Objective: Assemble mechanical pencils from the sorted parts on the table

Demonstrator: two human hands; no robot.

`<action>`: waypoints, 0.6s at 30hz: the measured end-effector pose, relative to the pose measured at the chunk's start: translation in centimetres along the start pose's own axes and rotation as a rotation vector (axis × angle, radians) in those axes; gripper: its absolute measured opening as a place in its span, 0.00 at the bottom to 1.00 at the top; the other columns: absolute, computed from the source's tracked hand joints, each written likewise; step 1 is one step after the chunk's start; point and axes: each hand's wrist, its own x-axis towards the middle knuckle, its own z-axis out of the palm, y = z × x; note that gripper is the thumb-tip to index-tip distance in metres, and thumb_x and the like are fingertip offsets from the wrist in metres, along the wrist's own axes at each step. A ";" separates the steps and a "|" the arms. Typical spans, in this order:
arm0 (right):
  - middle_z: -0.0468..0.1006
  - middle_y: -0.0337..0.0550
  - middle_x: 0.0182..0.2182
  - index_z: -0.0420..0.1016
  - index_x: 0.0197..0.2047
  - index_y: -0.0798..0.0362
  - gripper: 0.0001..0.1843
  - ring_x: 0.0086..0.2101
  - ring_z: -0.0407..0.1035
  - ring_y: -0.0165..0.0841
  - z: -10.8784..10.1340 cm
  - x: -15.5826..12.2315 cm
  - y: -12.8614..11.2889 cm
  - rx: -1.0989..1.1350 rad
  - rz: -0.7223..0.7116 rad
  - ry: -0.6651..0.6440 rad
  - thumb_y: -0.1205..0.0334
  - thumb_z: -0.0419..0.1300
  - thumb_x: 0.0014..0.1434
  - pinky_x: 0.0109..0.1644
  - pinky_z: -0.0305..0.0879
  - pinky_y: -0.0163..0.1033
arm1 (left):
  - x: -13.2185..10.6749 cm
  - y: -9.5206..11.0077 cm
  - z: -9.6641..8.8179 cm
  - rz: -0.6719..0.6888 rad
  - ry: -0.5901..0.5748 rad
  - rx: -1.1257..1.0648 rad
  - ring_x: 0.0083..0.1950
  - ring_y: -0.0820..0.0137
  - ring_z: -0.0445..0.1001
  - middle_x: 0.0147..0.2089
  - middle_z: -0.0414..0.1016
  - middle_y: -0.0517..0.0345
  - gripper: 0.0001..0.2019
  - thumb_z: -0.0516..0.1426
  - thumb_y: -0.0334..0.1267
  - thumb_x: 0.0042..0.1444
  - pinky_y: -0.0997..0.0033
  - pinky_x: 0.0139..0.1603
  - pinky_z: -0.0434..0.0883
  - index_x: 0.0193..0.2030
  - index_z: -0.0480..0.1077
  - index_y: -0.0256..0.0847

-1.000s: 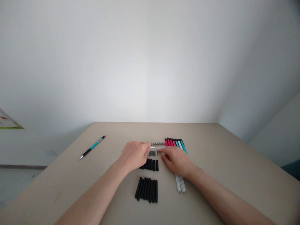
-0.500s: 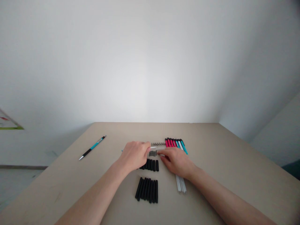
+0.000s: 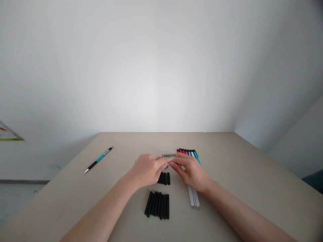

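Observation:
My left hand (image 3: 147, 169) is closed around a partly assembled ballpoint pen. Its thin white refill (image 3: 168, 164) points right, and a speck of teal shows behind the hand. At the refill's tip, my right hand (image 3: 190, 171) pinches with thumb and forefinger; whatever lies in that pinch is too small to make out. Behind the fingers are a row of grey metal cone tips (image 3: 168, 155) and small clear parts (image 3: 171, 159). Small grey springs by the fingertips are mostly covered. Short black grips (image 3: 165, 178) lie under my left hand, partly hidden.
Longer black tubes (image 3: 157, 205) lie side by side nearer me. White refills (image 3: 193, 198) extend from beneath my right wrist. Pink, white and teal pen barrels (image 3: 195, 156) are lined up behind it. One whole teal-and-black pen (image 3: 99, 159) lies at the left of the table (image 3: 217, 144).
My right hand has shifted slightly left, from beside the springs to the refill's tip, and its fingers have closed into a pinch. The left hand has come a little right and lower.

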 end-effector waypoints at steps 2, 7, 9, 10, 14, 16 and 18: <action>0.71 0.44 0.28 0.76 0.33 0.54 0.19 0.32 0.65 0.32 0.0 0.0 0.1 -0.001 -0.019 0.025 0.57 0.47 0.67 0.36 0.60 0.36 | 0.0 -0.1 0.1 0.009 0.019 -0.009 0.33 0.68 0.76 0.34 0.78 0.59 0.12 0.46 0.36 0.64 0.72 0.32 0.65 0.37 0.71 0.43; 0.69 0.43 0.27 0.71 0.28 0.54 0.17 0.29 0.63 0.32 -0.8 0.1 0.6 0.001 0.044 0.145 0.59 0.48 0.66 0.34 0.59 0.36 | 0.0 -0.7 0.0 -0.069 0.062 -0.001 0.32 0.69 0.75 0.34 0.78 0.59 0.13 0.46 0.37 0.65 0.73 0.30 0.64 0.38 0.71 0.43; 0.69 0.42 0.26 0.69 0.27 0.53 0.17 0.28 0.63 0.31 -1.3 0.1 0.9 0.010 0.076 0.202 0.60 0.49 0.65 0.34 0.59 0.36 | -0.1 -1.0 -0.1 -0.105 0.077 0.013 0.32 0.69 0.75 0.34 0.78 0.59 0.13 0.45 0.37 0.65 0.73 0.29 0.64 0.38 0.71 0.43; 0.69 0.41 0.25 0.69 0.27 0.53 0.16 0.28 0.63 0.31 -1.6 0.0 1.0 0.016 0.091 0.228 0.60 0.49 0.65 0.34 0.59 0.36 | -0.1 -1.1 -0.1 -0.118 0.083 0.018 0.32 0.69 0.75 0.34 0.78 0.59 0.13 0.45 0.37 0.65 0.73 0.29 0.64 0.38 0.71 0.43; 0.69 0.40 0.23 0.70 0.28 0.54 0.14 0.25 0.60 0.29 -2.3 -0.3 1.4 0.041 0.165 0.325 0.58 0.53 0.63 0.30 0.57 0.35 | -0.1 -1.3 -0.1 -0.126 0.094 0.017 0.34 0.69 0.75 0.34 0.78 0.60 0.13 0.45 0.36 0.64 0.73 0.30 0.64 0.37 0.70 0.43; 0.69 0.39 0.22 0.71 0.28 0.54 0.14 0.23 0.58 0.28 -2.4 -0.6 1.4 0.081 0.184 0.357 0.56 0.55 0.62 0.27 0.56 0.34 | -0.1 -1.3 0.0 -0.119 0.096 0.012 0.34 0.69 0.75 0.34 0.78 0.61 0.13 0.45 0.36 0.64 0.73 0.31 0.64 0.36 0.70 0.43; 0.68 0.39 0.21 0.70 0.27 0.54 0.15 0.22 0.58 0.27 -2.3 -0.8 1.3 0.159 0.166 0.370 0.55 0.55 0.61 0.26 0.56 0.34 | -0.1 -1.3 0.0 -0.114 0.095 0.007 0.33 0.69 0.75 0.33 0.77 0.61 0.13 0.45 0.36 0.64 0.73 0.30 0.63 0.35 0.69 0.43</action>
